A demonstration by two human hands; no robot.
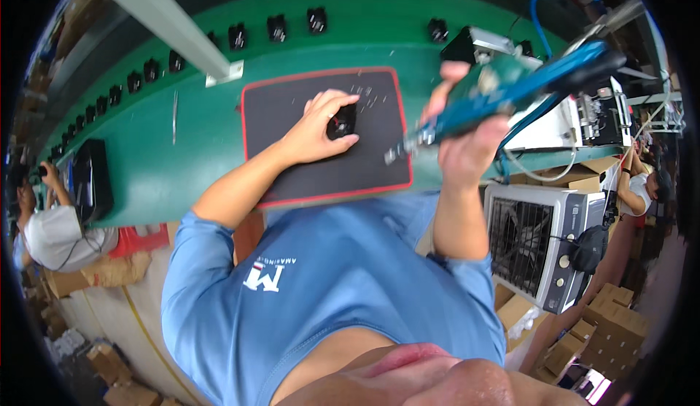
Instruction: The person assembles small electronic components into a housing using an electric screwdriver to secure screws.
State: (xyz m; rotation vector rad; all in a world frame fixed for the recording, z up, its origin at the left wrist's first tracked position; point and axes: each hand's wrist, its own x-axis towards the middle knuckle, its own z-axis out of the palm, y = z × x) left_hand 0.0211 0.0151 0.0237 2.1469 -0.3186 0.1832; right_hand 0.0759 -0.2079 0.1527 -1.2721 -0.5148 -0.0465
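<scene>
My left hand [319, 127] pinches the small black part [341, 122] on the red-edged mat [299, 178] and my right hand [470, 147] grips the blue handheld driver [496, 105], so I'd best brace the part and bring the tip in square.

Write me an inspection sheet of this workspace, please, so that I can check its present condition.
Surface: green table, with a dark red-edged mat on it.
Job's things: black part at the mat; blue tool, blurred, its tip over the mat.
Clutter: loose bits on the mat; row of black pieces behind it.
Hands: left hand around the black part; right hand gripping the blue tool.
Cables: blue cable and white cable at right.
Surroundings: air cooler, cardboard boxes; co-workers on both sides.
</scene>
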